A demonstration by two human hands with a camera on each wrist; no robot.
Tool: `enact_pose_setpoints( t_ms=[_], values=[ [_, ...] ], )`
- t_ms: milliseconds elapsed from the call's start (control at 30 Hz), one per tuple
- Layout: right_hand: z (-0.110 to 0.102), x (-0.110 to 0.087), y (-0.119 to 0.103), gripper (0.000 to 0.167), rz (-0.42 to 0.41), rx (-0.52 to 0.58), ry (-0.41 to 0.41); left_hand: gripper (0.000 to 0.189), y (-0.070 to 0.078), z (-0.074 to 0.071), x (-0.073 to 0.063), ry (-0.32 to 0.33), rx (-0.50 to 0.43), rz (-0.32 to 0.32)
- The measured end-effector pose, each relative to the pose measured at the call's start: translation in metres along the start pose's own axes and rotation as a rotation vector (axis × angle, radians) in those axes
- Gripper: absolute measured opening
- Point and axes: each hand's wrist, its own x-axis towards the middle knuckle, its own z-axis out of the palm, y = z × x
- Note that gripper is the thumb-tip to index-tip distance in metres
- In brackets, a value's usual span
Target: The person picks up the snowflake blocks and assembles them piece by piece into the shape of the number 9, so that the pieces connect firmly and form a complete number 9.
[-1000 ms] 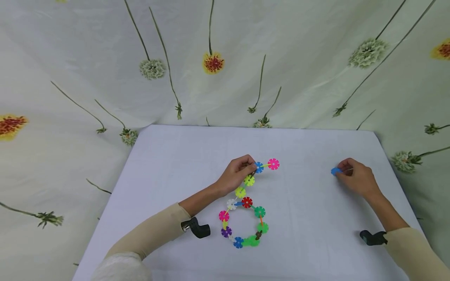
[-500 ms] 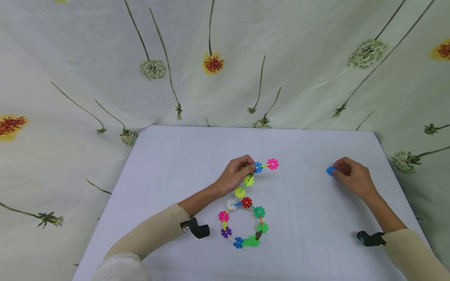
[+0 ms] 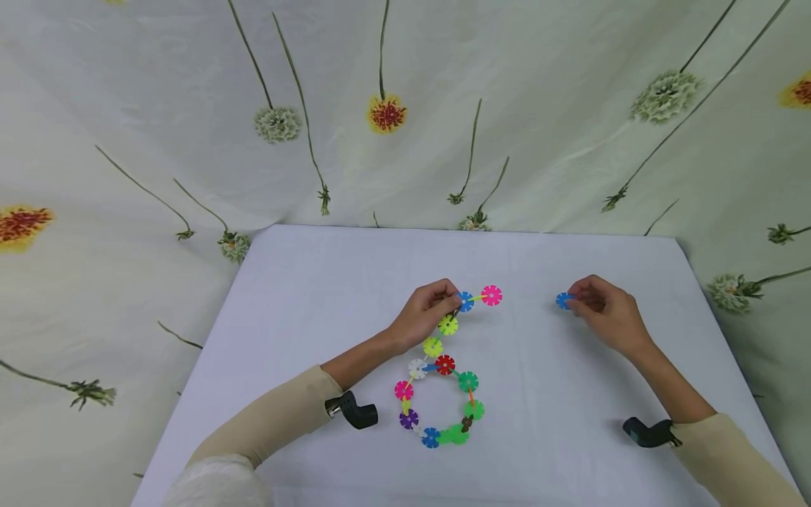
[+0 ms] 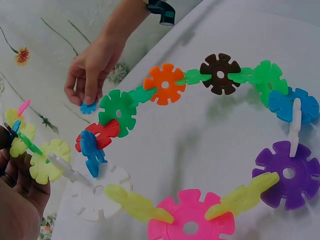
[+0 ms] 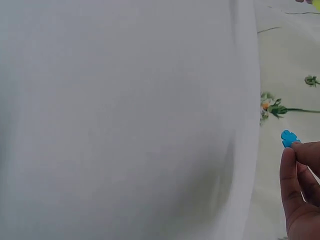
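My left hand (image 3: 427,317) grips the top of a chain of slotted flower discs, its fingertips beside a blue disc (image 3: 465,301). A pink disc (image 3: 491,295) sticks out to the right at the chain's end. Below the hand, yellow discs (image 3: 433,347) lead down to a closed ring with red (image 3: 445,365), green (image 3: 468,382), purple (image 3: 408,419) and other discs. The left wrist view shows this ring large, joined by edge-on discs. To the right, my right hand (image 3: 605,310) pinches a loose blue slotted disc (image 3: 563,301) between thumb and finger, held apart from the chain.
A white-covered table (image 3: 304,282) lies under both hands. Behind it hangs a cloth with a flower print (image 3: 557,141). A black wrist camera (image 3: 355,412) sits on the left sleeve, another wrist camera (image 3: 649,432) on the right.
My right hand has moved left toward the chain, carrying the blue disc. The left hand and the chain have stayed practically still.
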Motion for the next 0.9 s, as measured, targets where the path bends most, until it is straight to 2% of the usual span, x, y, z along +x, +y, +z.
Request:
enact_pose_setpoints(
  t_ms=[500,700,900],
  values=[
    [0.018,-0.003,-0.067,0.02,-0.216,0.174,-0.023,0.018,0.004,0.004,0.0,-0.001,0.004,0.004],
    [0.024,-0.004,-0.078,0.021,-0.27,0.203,-0.016,0.017,0.004,0.004,0.0,-0.006,0.006,-0.001],
    [0.028,-0.004,-0.081,0.023,-0.363,0.175,-0.001,0.017,0.004,0.004,0.0,-0.004,0.002,0.001]
  ],
)
